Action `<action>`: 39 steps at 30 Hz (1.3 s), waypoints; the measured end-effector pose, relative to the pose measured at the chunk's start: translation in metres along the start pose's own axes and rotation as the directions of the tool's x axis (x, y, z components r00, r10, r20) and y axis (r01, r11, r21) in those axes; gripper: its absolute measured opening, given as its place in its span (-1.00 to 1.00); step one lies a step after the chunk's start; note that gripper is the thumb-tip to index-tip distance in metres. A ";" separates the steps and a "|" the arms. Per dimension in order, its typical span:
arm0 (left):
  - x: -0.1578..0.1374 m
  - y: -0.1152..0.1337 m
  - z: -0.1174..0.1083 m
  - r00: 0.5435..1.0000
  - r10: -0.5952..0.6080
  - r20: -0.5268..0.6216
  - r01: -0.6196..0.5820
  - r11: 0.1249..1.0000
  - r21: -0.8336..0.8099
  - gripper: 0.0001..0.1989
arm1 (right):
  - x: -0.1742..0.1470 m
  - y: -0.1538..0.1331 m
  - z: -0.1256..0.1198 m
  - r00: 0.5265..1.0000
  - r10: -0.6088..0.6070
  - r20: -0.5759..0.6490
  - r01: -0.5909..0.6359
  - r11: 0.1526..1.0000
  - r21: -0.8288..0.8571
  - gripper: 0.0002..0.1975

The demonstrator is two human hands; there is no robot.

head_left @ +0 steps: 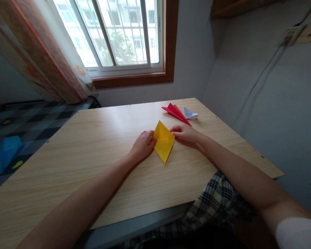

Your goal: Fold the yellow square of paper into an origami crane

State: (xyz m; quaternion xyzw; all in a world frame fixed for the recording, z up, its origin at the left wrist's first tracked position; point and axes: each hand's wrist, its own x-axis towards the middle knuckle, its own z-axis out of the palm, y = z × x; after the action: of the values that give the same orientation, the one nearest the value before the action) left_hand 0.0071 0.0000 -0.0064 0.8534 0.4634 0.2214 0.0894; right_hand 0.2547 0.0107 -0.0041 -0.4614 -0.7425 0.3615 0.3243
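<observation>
A yellow folded paper (163,143), diamond-shaped with creases across its middle, is held between my two hands just over the table. My left hand (144,145) pinches its left corner, the thumb lying on the near face. At the right corner, my right hand (184,133) grips the edge between thumb and fingers. The paper's lower point reaches toward me and its upper point faces the window. Behind my right hand lie a red paper plane (175,112) and a small white paper boat (190,114), both apart from the hands.
The wooden table (106,138) has its right edge near the wall. A blue paper piece (5,152) lies on the checked bedding (41,121) at the left. A window (124,34) and a curtain (49,45) are beyond the table. A cable (259,79) hangs from the wall socket (291,36).
</observation>
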 end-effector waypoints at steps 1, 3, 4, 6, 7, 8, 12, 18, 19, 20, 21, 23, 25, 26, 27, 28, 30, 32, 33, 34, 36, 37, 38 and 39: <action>0.000 0.000 0.000 1.000 -0.005 0.003 0.005 1.000 0.003 -0.92 | -0.002 -0.002 -0.002 0.999 -0.008 0.041 0.008 1.000 -0.007 -0.82; 0.000 0.001 0.000 1.000 -0.011 0.007 0.011 1.000 0.008 -0.92 | -0.006 -0.007 -0.004 0.996 -0.005 0.088 0.006 1.000 -0.006 -0.80; 0.000 0.001 0.000 1.000 -0.010 0.008 0.010 1.000 0.012 -0.92 | -0.007 -0.009 -0.004 0.995 0.001 0.096 0.000 1.000 -0.009 -0.80; 0.000 0.000 0.000 1.000 -0.005 0.007 0.004 1.000 0.018 -0.93 | -0.010 -0.013 -0.004 0.995 0.015 0.095 -0.013 1.000 -0.027 -0.79; 0.000 0.000 0.000 1.000 0.000 0.005 0.000 1.000 0.021 -0.93 | -0.010 -0.015 -0.004 0.995 0.019 0.095 -0.015 0.999 -0.039 -0.79; -0.001 0.000 0.000 1.000 0.005 0.002 -0.005 1.000 0.024 -0.94 | -0.010 -0.016 -0.003 0.995 0.018 0.098 -0.013 0.999 -0.053 -0.78; -0.002 -0.001 0.001 1.000 0.018 -0.004 -0.018 0.999 0.030 -0.96 | -0.007 -0.014 -0.001 0.991 -0.026 0.132 0.040 0.994 -0.106 -0.78; -0.002 -0.003 0.003 0.999 0.033 -0.021 -0.033 0.999 0.008 -0.98 | -0.003 -0.008 0.004 0.985 -0.111 0.135 0.133 0.977 -0.169 -0.86; -0.002 -0.003 0.003 0.999 0.037 -0.023 -0.036 0.999 0.008 -0.98 | -0.002 -0.009 0.005 0.985 -0.120 0.122 0.140 0.974 -0.179 -0.86; -0.002 -0.003 0.003 0.999 0.039 -0.025 -0.039 0.999 0.009 -0.98 | -0.003 -0.010 0.006 0.986 -0.125 0.110 0.144 0.971 -0.190 -0.85; -0.002 -0.003 0.003 0.999 0.040 -0.025 -0.040 0.999 0.010 -0.98 | -0.003 -0.011 0.007 0.987 -0.126 0.099 0.143 0.969 -0.199 -0.85; -0.001 -0.003 0.003 0.999 0.039 -0.017 -0.039 0.999 0.013 -0.99 | -0.003 -0.012 0.009 0.989 -0.122 0.081 0.137 0.967 -0.216 -0.87; -0.001 -0.002 0.002 0.999 0.037 -0.005 -0.036 0.999 0.013 -0.99 | -0.003 -0.012 0.011 0.991 -0.119 0.060 0.130 0.964 -0.232 -0.89; -0.001 -0.002 0.002 0.999 0.036 0.000 -0.036 0.999 0.012 -0.98 | -0.003 -0.012 0.012 0.992 -0.118 0.049 0.126 0.963 -0.239 -0.90; -0.001 -0.001 0.001 0.999 0.037 0.005 -0.037 0.999 0.008 -0.97 | -0.003 -0.011 0.013 0.993 -0.116 0.038 0.122 0.962 -0.246 -0.91; -0.002 -0.001 0.001 0.999 0.042 0.009 -0.042 0.999 0.003 -0.96 | -0.002 -0.010 0.014 0.993 -0.114 0.027 0.117 0.960 -0.254 -0.92; -0.002 0.001 0.000 0.998 0.060 0.019 -0.060 0.998 -0.009 -0.95 | -0.001 -0.009 0.016 0.994 -0.110 0.011 0.109 0.958 -0.265 -0.93; -0.003 0.003 0.000 0.997 0.076 0.023 -0.076 0.997 -0.019 -0.94 | 0.000 -0.007 0.018 0.994 -0.112 0.005 0.109 0.956 -0.272 -0.92; -0.004 0.003 -0.001 0.996 0.081 0.025 -0.080 0.997 -0.023 -0.93 | 0.000 -0.007 0.019 0.993 -0.115 0.006 0.112 0.955 -0.276 -0.90; -0.004 0.004 -0.001 0.996 0.084 0.026 -0.083 0.996 -0.026 -0.92 | 0.000 -0.006 0.019 0.993 -0.118 0.006 0.115 0.953 -0.282 -0.89; -0.005 0.006 -0.002 0.995 0.091 0.031 -0.090 0.995 -0.033 -0.90 | 0.000 -0.006 0.020 0.991 -0.130 0.004 0.125 0.945 -0.301 -0.86; -0.005 0.007 -0.003 0.995 0.095 0.033 -0.094 0.995 -0.036 -0.89 | 0.000 -0.006 0.020 0.991 -0.136 -0.001 0.129 0.941 -0.312 -0.85; -0.005 0.008 -0.003 0.994 0.099 0.035 -0.098 0.994 -0.039 -0.90 | 0.000 -0.006 0.021 0.990 -0.141 -0.007 0.131 0.938 -0.322 -0.84; -0.005 0.008 -0.004 0.994 0.102 0.034 -0.101 0.994 -0.041 -0.91 | -0.001 -0.007 0.021 0.990 -0.143 -0.013 0.130 0.934 -0.333 -0.84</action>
State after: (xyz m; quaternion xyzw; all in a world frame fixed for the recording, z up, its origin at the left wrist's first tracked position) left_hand 0.0091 -0.0092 -0.0017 0.8778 0.4132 0.2191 0.1031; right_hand 0.2348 0.0029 -0.0095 -0.4632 -0.8167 0.1997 0.2802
